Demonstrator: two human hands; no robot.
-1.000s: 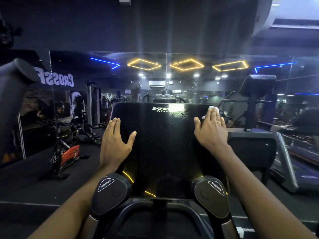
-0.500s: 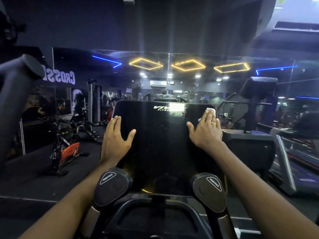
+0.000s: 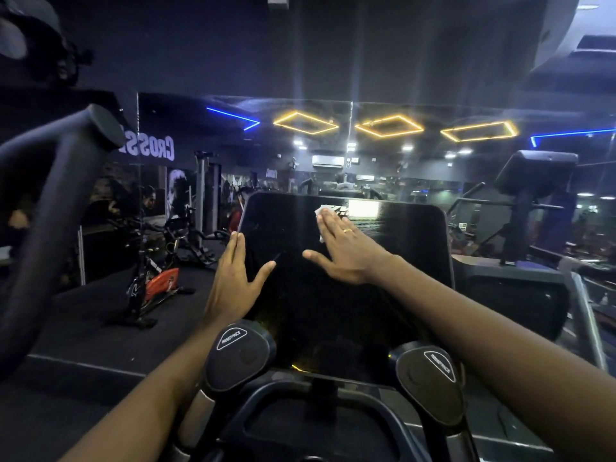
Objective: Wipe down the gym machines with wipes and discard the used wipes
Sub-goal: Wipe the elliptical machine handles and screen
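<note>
Nearest the camera, two grips marked RESISTANCE, the left resistance grip (image 3: 238, 353) and the right resistance grip (image 3: 433, 378), flank the base of the machine's dark console screen (image 3: 383, 295). Farther up, the left hand (image 3: 233, 278) lies flat along the screen's left edge, fingers straight and thumb spread. It holds nothing and seems to brace the panel. The right hand (image 3: 346, 251) is flat too, its straight fingers pressing a white wipe (image 3: 322, 210) against the upper middle of the glass. The wipe shows just past the fingertips.

The step in hand is wiping the screen. Done well, the palm presses evenly and lightly, as suits a display, and travels in overlapping passes out to the corners and the far rim. The wipe should lie spread under the fingers, not bunched, because the glossy surface would likely show streaks.

Beyond, on the left, a spin bike (image 3: 156, 278) stands on the floor. A wall mirror (image 3: 366, 155) reflects the ceiling lights.
</note>
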